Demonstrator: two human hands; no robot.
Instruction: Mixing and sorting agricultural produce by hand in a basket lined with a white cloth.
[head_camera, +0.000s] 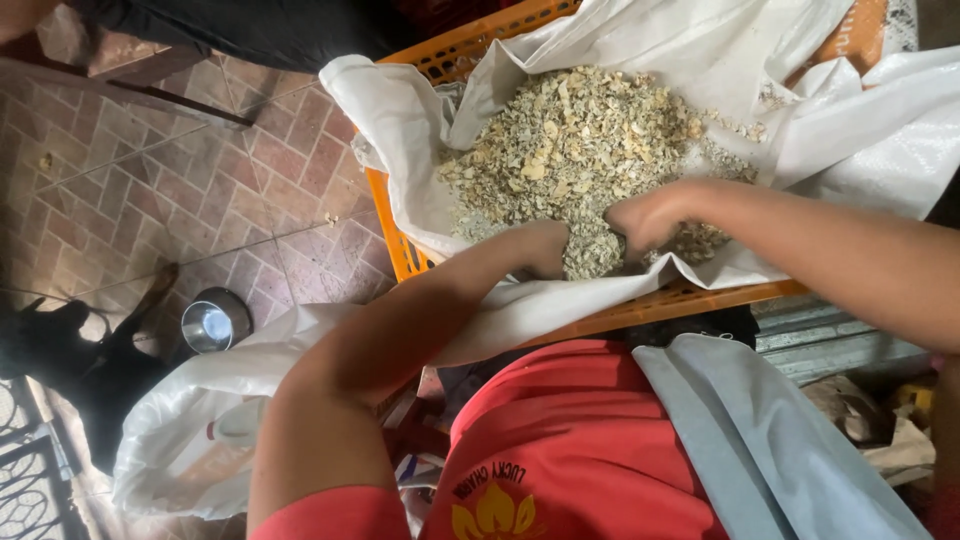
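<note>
A heap of pale, crumbly dried flakes lies on a white woven sack that lines an orange plastic crate. My left hand is dug into the near edge of the heap, its fingers buried in the flakes. Beside it my right hand is curled closed on a clump of the same flakes. Both forearms reach in from the near side over my red shirt.
Another white sack hangs open at the lower left. A small metal bowl sits on the brick-patterned tile floor, next to a dark animal. A grey cloth drapes over my right side.
</note>
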